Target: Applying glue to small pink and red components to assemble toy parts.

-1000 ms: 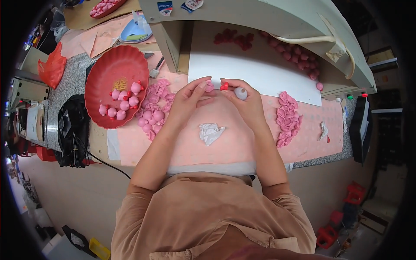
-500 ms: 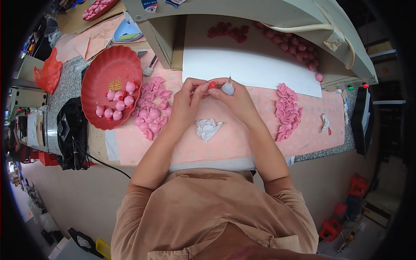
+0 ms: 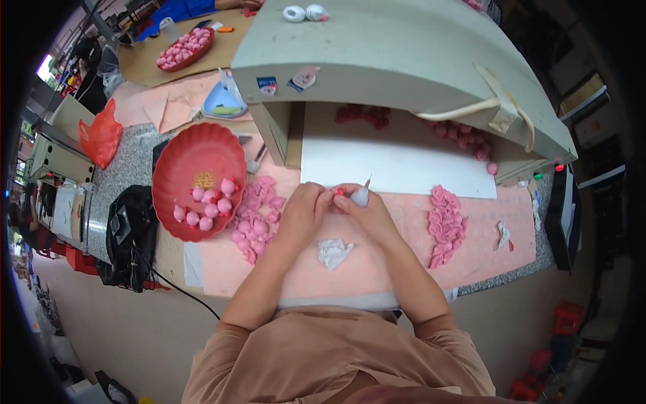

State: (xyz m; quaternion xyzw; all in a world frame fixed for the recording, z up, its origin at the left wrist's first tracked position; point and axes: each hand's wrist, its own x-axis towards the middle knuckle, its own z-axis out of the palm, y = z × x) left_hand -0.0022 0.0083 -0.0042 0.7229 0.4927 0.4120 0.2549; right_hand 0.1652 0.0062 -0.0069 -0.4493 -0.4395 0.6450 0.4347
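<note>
Over the front edge of a white sheet [image 3: 397,178], my two hands meet with their fingertips together. My left hand [image 3: 303,210] is closed, pinching a small red piece [image 3: 340,192] that shows between the thumbs. Fingers hide most of that piece. Closed too, my right hand [image 3: 374,214] touches the red piece with its fingertips and holds a small whitish needle-tip bottle [image 3: 361,196], needle pointing up. Left of my hands lie pink balls [image 3: 252,229] and ruffled pink pieces [image 3: 261,193]. A crumpled white tissue [image 3: 334,253] rests between my forearms.
A red scalloped bowl [image 3: 192,151] with several pink-and-red balls stands left. More ruffled pink pieces [image 3: 447,225] lie right. A grey box-like hood [image 3: 404,54] overhangs the white sheet, with pink balls [image 3: 464,137] beneath. Behind stand a blue tray [image 3: 225,101] and another filled red bowl [image 3: 186,50].
The view has tilted up, so the bench sits lower in the picture and more of the hood's top shows. My hands stay together on the red piece, the bottle still in the right.
</note>
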